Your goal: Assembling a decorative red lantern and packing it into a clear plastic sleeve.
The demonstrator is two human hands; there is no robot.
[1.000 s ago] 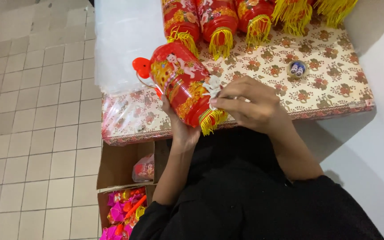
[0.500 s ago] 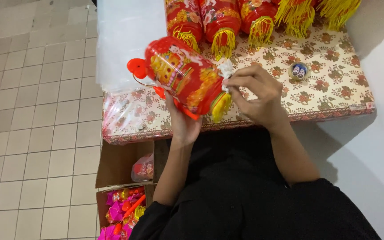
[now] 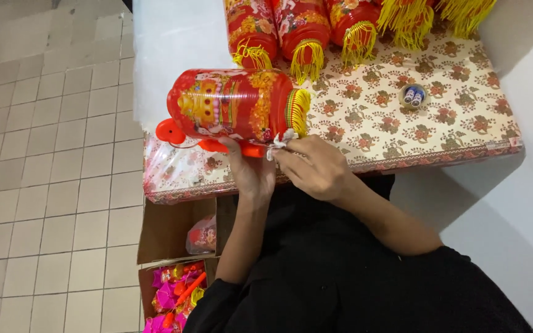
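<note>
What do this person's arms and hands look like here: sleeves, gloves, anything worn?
Both hands, left hand and right hand, are bare: no gloves, and no rings or watch that I can make out. The forearms are uncovered; black sleeves start near the elbows, matching the black top.

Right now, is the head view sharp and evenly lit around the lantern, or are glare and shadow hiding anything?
Head view: the red lantern is sharp, with soft sheen on its plastic; the left hand and right hand sit in mild shadow; the white sheet nearly washes out; the dark clothing shows no detail.
</note>
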